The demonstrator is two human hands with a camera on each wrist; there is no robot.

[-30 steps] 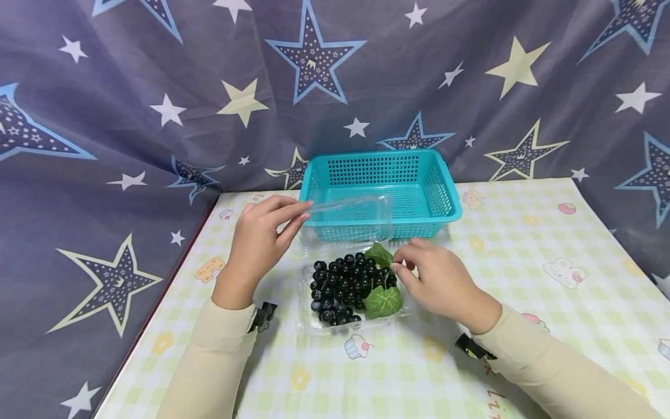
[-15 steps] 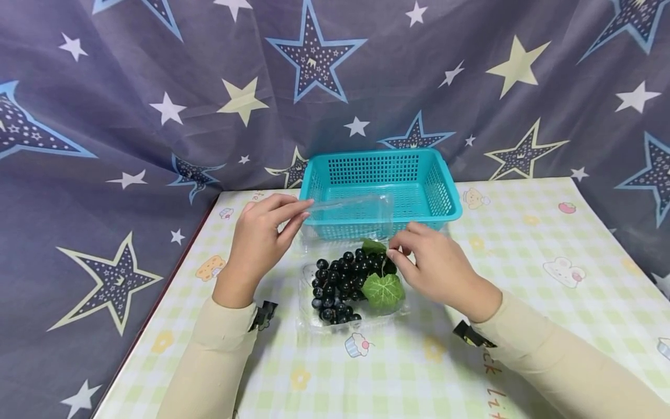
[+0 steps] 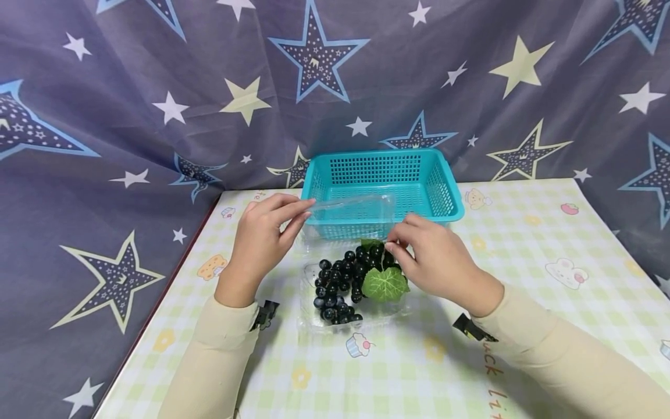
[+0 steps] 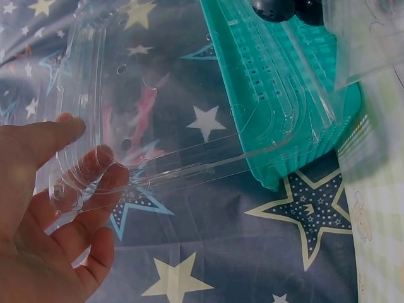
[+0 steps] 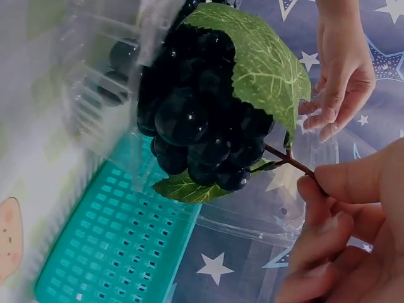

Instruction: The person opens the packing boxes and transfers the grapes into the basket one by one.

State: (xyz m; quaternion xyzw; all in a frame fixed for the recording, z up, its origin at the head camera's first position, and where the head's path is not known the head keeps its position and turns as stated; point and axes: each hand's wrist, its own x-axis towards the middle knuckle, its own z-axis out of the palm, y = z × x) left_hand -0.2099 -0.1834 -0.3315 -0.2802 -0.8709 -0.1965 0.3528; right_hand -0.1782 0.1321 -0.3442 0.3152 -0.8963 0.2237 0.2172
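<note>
A bunch of dark grapes (image 3: 340, 285) with green leaves (image 3: 385, 284) is partly raised out of a clear plastic clamshell box (image 3: 371, 320). My right hand (image 3: 431, 256) pinches the brown stem (image 5: 291, 161) between thumb and forefinger, as the right wrist view shows. Several lower grapes still lie in the box's base. My left hand (image 3: 267, 244) holds the corner of the box's raised lid (image 4: 189, 167) between thumb and fingers. The lid is see-through and overlaps the basket in the head view.
A turquoise plastic basket (image 3: 450, 206) stands behind the box, against a dark star-patterned cloth (image 3: 199, 70). A pale checked cloth with cartoon prints covers the table (image 3: 523, 244).
My right hand has moved up and slightly to the left, lifting the stem end of the grapes with the leaves. The left hand keeps the lid up in the same place.
</note>
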